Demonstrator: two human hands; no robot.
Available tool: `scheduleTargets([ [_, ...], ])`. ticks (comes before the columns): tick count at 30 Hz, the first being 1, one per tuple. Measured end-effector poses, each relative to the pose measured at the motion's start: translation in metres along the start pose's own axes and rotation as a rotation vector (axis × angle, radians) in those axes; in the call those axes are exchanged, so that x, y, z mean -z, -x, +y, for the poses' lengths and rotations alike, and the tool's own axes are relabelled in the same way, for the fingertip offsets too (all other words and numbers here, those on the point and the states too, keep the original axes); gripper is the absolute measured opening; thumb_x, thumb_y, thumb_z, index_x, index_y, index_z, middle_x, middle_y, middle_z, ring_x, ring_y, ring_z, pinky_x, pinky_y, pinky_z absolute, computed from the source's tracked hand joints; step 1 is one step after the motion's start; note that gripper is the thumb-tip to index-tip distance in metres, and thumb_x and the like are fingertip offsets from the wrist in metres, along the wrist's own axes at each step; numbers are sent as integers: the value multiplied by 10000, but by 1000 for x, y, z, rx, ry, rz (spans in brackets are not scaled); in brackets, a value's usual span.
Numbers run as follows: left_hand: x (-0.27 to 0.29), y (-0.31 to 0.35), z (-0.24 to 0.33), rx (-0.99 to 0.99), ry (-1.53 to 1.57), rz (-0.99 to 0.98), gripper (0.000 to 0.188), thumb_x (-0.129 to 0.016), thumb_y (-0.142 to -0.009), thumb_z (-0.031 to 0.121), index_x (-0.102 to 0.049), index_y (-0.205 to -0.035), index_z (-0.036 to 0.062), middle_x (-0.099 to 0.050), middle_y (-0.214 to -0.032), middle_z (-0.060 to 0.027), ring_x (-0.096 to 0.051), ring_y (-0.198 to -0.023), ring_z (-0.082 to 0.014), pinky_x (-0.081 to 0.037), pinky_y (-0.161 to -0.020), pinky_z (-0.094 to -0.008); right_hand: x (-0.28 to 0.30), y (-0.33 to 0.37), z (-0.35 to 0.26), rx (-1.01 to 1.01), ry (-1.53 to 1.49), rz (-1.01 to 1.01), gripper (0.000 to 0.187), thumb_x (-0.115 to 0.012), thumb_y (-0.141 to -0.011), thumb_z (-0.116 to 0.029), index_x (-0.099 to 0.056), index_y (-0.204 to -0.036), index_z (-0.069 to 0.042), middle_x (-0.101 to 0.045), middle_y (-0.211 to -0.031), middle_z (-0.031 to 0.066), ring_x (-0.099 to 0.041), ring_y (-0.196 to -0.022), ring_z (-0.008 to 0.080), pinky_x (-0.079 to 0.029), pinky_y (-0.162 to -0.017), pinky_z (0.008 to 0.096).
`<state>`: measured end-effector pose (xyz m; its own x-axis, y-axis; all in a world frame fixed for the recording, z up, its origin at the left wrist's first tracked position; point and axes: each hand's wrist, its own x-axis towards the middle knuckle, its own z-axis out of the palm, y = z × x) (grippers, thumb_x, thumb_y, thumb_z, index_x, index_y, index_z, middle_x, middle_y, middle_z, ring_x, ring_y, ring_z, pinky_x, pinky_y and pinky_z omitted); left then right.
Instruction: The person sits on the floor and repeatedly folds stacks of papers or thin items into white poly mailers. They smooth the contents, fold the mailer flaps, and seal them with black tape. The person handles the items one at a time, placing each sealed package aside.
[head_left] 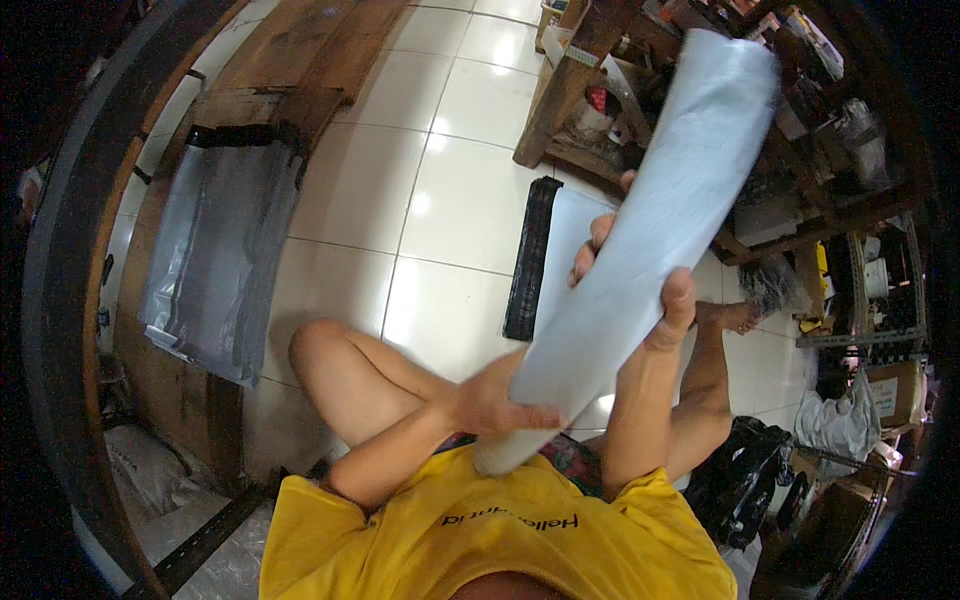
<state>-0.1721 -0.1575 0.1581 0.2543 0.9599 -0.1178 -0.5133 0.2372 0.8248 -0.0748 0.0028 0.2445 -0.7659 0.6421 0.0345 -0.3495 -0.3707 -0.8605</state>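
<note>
A long, smooth, pale blue-grey roll of sheet material (690,150) slants across in front of me, its lower end close to my yellow shirt and its wider upper end far right. My left hand (500,392) is wrapped round the lower part, thumb lying across the top. Farther up, my right hand (672,308) grips it from beneath, with the thumb on the near side and fingertips showing on the far side. Behind the roll, a flat pale blue sheet with a black edge (532,262) lies on the floor, partly hidden by the roll.
Grey plastic sheets or bags (215,255) with a black band lie on a wooden board (285,60) at the left. A cluttered wooden shelf (560,95) stands far right. Nearer on the right are a black plastic bag (740,480) and a metal rack (860,340). White tiles (450,290) cover the floor.
</note>
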Motion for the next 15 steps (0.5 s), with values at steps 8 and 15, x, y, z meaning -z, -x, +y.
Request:
scheduleTargets([
  [8,21,-12,-46,49,409,-602,919,-916,-726,223,-388,-1436,-26,-614,-1299,-164,-569,-1228,-231,-456,-1055,-378,-14,-36,-5,-143,-480,-681,904,-664,-888,-562,-275,-1518,-42,-606,-1130,249,-683,-941,422,-566,-836,563],
  [15,2,12,-1,85,-207,117,1013,-928,-716,318,-360,-1493,2,-579,-1362,-133,-543,-1254,-236,-434,-1068,-369,22,-14,19,-24,124,150,885,-817,-723,-404,-441,-1373,63,-636,-1084,200,-694,-903,331,-600,-779,422],
])
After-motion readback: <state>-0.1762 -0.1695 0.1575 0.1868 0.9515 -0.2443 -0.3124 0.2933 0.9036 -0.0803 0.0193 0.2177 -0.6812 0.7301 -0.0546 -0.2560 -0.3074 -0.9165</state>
